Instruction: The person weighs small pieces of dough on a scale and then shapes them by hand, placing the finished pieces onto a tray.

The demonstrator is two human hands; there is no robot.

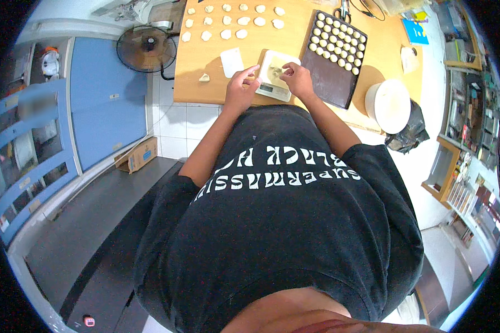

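Observation:
A white kitchen scale (265,87) with a small display stands near the table's front edge. My left hand (243,91) is at its left side, thumb and fingers apart, with nothing seen in it. Over the scale's pan, my right hand (298,81) has its fingertips drawn together; whatever they hold is too small to make out. Several flattened dough pieces (226,20) lie in rows at the far left. A single dough scrap (204,78) lies left of a white card (232,63). Several round dough balls (331,38) fill the far part of a dark tray (330,77).
A white bucket (388,106) stands at the table's right edge, beside a black plastic bag (411,130). A blue packet (415,32) and scissors (343,12) lie at the back right. A black fan (146,49) stands left of the wooden table (197,53).

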